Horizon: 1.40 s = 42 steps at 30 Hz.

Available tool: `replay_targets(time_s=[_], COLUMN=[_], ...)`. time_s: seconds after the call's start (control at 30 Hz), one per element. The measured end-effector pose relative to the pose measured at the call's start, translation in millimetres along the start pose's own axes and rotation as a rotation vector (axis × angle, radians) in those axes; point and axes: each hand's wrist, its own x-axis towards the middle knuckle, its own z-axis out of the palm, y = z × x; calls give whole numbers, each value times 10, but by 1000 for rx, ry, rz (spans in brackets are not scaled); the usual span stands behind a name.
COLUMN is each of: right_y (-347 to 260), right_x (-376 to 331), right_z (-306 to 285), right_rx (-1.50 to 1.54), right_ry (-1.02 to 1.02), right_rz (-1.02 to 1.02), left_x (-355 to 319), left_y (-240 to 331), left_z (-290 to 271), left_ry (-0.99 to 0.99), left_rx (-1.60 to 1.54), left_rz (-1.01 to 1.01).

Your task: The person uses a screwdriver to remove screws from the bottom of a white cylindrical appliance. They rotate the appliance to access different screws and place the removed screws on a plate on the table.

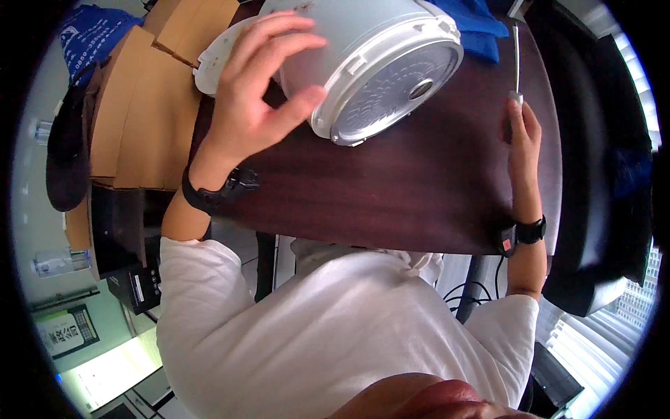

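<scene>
White appliance body (pixel 377 63), a round rice-cooker-like housing, lies tipped on its side at the far edge of the dark wood table (pixel 391 188), its ribbed grey underside with a small centre hub turned toward me. Head view: my left hand (pixel 262 91) clasps the housing's side wall, fingers spread over the top and thumb pressed against the lower rim, so the hand is closed on the housing. A black wrist strap (pixel 209 192) circles that forearm. My right hand (pixel 522 136) rests well to the right of the housing, curled around the dark handle of a screwdriver (pixel 516 63); its metal shaft points away from me across the table and stays apart from the housing. A black band (pixel 530 230) sits on the right wrist. Beside the left hand, flat cardboard sheets (pixel 139 105) lie stacked, with a dark cap (pixel 66 153) at their outer edge. Blue fabric (pixel 481 31) lies behind the housing. My white shirt (pixel 335 335) fills the lower field.
</scene>
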Motion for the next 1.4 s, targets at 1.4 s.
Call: replay_targets(time_s=[1.4], right_y=[-363], right_x=[-188], right_z=[-62], right_rx=[-213], right_ry=[-172], right_rz=[-329], left_x=[1120], left_y=[-167], left_z=[789], left_ry=[-326], left_rx=[-30], left_rz=[236])
